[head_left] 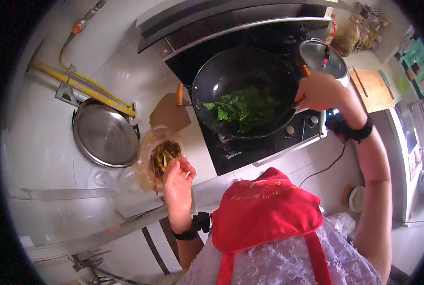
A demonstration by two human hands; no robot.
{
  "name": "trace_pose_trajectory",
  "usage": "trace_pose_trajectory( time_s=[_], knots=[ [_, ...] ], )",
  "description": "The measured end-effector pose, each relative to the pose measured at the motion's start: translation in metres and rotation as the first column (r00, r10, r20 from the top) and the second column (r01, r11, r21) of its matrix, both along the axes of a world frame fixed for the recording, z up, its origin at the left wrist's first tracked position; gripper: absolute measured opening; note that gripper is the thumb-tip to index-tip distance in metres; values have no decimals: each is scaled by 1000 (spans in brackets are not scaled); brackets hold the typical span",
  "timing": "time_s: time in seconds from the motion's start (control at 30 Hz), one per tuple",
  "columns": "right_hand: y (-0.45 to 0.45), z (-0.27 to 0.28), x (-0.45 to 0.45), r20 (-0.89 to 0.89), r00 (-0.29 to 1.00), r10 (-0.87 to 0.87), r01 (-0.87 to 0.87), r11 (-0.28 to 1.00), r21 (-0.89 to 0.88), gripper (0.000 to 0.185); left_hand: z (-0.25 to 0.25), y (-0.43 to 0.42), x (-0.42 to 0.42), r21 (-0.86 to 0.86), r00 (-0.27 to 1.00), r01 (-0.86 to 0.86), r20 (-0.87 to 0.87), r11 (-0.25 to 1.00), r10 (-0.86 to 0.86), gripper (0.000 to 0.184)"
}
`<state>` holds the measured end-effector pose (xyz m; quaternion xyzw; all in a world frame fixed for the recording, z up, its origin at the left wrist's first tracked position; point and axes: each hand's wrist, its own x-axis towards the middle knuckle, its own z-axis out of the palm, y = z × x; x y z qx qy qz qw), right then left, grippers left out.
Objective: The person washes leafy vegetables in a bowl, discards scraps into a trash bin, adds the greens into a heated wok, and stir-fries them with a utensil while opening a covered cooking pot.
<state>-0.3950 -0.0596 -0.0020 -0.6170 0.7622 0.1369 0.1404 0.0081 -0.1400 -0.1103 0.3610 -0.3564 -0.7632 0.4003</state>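
Observation:
A black wok [231, 66] sits on the stove with dark green leafy vegetables [238, 109] in its lower middle. At its right rim, my right hand [322, 91] is closed round the wok's orange handle [306, 71], which partly shows above the fingers. A second orange handle [179, 94] sticks out on the left. My left hand [178, 187] is raised with its fingers slightly curled and apart, holding nothing I can see. Just beyond its fingertips stands a pale bowl [145, 153] of brownish-green strips of food [164, 156].
Left of the bowl a round metal lid or pan [105, 133] leans by the wall, under a yellow gas pipe [86, 88]. Brown cardboard [169, 113] lies beside the stove [221, 154]. At the right are a glass-lidded pot [323, 57], bottles [349, 38] and a cutting board [371, 90].

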Motion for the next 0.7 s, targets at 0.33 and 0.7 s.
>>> trace_pose_trajectory(
  time_s=[0.33, 0.7],
  knots=[
    [-55, -100, 31, 244, 964, -104, 206, 872, -444, 31, 4, 6, 9, -2, 999, -51, -19, 999, 51, 21],
    [-16, -69, 28, 116, 988, -99, 125, 962, -243, 31, -4, 1, 8, 25, 999, -40, -8, 999, 40, 22]
  ],
)
